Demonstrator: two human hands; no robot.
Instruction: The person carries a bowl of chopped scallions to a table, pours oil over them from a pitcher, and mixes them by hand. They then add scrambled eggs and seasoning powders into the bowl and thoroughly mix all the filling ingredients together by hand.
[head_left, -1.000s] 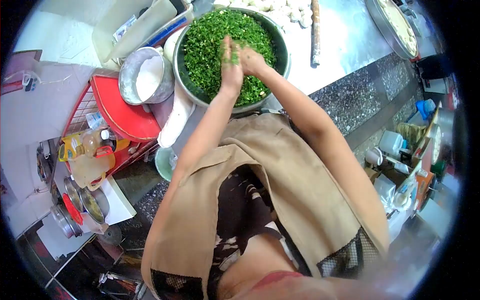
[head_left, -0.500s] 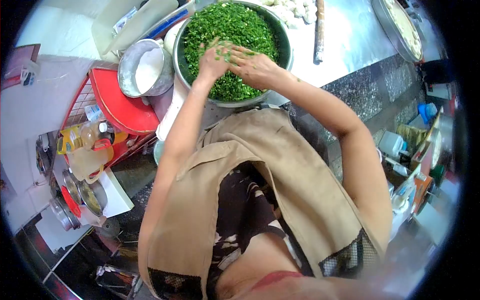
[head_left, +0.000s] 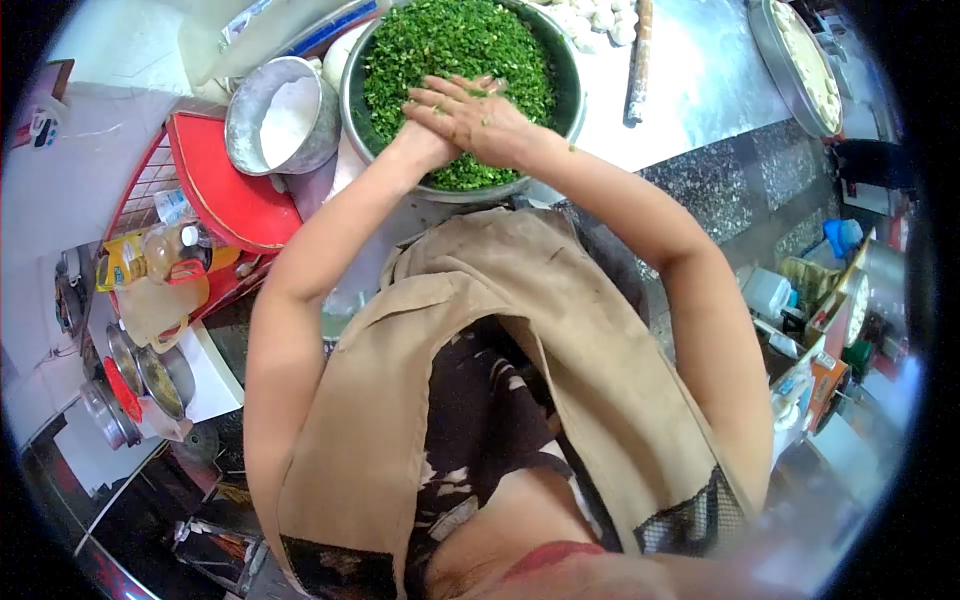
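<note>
Chopped green herbs or leafy greens (head_left: 450, 40) fill a large metal bowl (head_left: 578, 105) in front of me. Over the near half of the bowl, my right hand (head_left: 480, 125) lies flat across my left, its fingers stretched out toward the left. Bits of green cling to its skin. Beneath it, my left hand (head_left: 425, 145) is partly covered; its wrist and a few outstretched fingertips show past the right hand. The two hands touch each other, and neither holds any object that I can see.
A metal pot with white powder (head_left: 290, 125) stands left of the bowl, near a red lid-like panel (head_left: 225, 190). On the pale worktop (head_left: 690, 70) are dough pieces (head_left: 600, 18) and a rolling pin (head_left: 640, 60). A round tray (head_left: 800, 65) sits at the far right.
My right hand has slid left over my left hand, so they now cross more. My left forearm and elbow have swung outward to the left. The view has shifted slightly.
</note>
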